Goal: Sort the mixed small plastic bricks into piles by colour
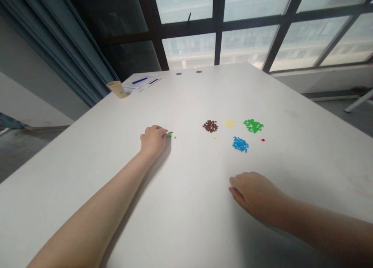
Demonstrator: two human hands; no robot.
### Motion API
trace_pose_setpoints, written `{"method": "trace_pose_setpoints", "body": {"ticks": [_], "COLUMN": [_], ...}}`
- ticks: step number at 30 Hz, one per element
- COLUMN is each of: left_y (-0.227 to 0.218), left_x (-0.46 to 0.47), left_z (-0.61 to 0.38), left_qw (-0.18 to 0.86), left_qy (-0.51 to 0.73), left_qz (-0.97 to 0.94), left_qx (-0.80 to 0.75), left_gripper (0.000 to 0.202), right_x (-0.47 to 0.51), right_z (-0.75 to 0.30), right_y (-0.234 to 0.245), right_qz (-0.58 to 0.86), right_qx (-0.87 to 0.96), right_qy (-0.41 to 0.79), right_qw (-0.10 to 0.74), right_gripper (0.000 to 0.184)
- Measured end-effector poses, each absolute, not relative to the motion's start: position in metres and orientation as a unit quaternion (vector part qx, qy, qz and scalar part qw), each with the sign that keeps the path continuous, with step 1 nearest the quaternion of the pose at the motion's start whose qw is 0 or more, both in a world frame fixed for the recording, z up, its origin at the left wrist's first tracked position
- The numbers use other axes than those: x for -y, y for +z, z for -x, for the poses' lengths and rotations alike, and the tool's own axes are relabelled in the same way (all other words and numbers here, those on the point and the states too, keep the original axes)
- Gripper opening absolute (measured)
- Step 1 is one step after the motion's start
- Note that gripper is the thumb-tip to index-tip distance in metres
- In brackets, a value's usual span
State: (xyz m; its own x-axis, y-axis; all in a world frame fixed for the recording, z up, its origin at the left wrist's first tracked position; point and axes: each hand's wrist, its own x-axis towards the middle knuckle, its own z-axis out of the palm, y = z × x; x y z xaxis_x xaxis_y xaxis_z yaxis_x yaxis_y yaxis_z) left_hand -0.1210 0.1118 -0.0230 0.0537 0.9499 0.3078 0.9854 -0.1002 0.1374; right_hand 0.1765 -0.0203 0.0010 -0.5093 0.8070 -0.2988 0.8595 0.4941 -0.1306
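My left hand (154, 140) is on the white table (186, 206), its thumb and fingertips pinched together beside a small cluster of green, yellow and dark pieces (170, 134). What sits inside the pinch is too small to make out. A single green piece (175, 137) lies just right of that cluster. Over the near right part of the table, my right hand (253, 189) is curled loosely, thumb close to the forefinger, with nothing visible in it. Beyond it lies a heap of small blue pieces (240, 144).
Farther off are heaps of brown pieces (210, 126), pale yellow pieces (230, 123) and green pieces (253, 125). A red piece (263, 140), a yellow piece (215, 138) and tiny pale bits (217, 153) lie apart. A paper cup (117, 89) and papers (136, 85) with a blue pen (139, 80) stand far left.
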Motion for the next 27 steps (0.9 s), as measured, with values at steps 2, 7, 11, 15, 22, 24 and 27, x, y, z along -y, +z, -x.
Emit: {"method": "trace_pose_setpoints", "body": {"ticks": [2, 7, 11, 15, 22, 24, 27], "left_y": [-0.022, -0.021, -0.021, -0.018, 0.005, 0.011, 0.015], "left_x": [-0.112, -0.11, -0.107, -0.105, -0.066, -0.046, -0.021], "left_z": [0.121, 0.115, 0.112, 0.107, 0.061, 0.044, 0.027], "left_qw": [0.052, 0.024, 0.037, 0.047, -0.068, -0.11, -0.2], "left_qy": [-0.157, -0.138, -0.13, -0.151, -0.252, -0.271, -0.281], "left_qz": [0.726, 0.726, 0.73, 0.738, 0.811, 0.829, 0.831], "left_qx": [0.667, 0.674, 0.67, 0.656, 0.524, 0.477, 0.436], "left_gripper": [0.021, 0.019, 0.02, 0.019, 0.018, 0.017, 0.015], "right_x": [0.02, 0.02, 0.02, 0.02, 0.02, 0.02, 0.02], "right_z": [-0.177, -0.178, -0.178, -0.178, -0.178, -0.178, -0.179], "right_y": [0.0, -0.003, -0.004, -0.003, -0.003, -0.003, -0.005], "right_qz": [-0.484, -0.481, -0.48, -0.477, -0.473, -0.474, -0.479], "right_qx": [-0.859, -0.863, -0.864, -0.866, -0.869, -0.869, -0.867], "right_qy": [-0.134, -0.131, -0.131, -0.129, -0.127, -0.126, -0.123], "right_qw": [0.099, 0.084, 0.08, 0.079, 0.071, 0.072, 0.068], "right_gripper": [0.025, 0.025, 0.025, 0.027, 0.028, 0.028, 0.028]}}
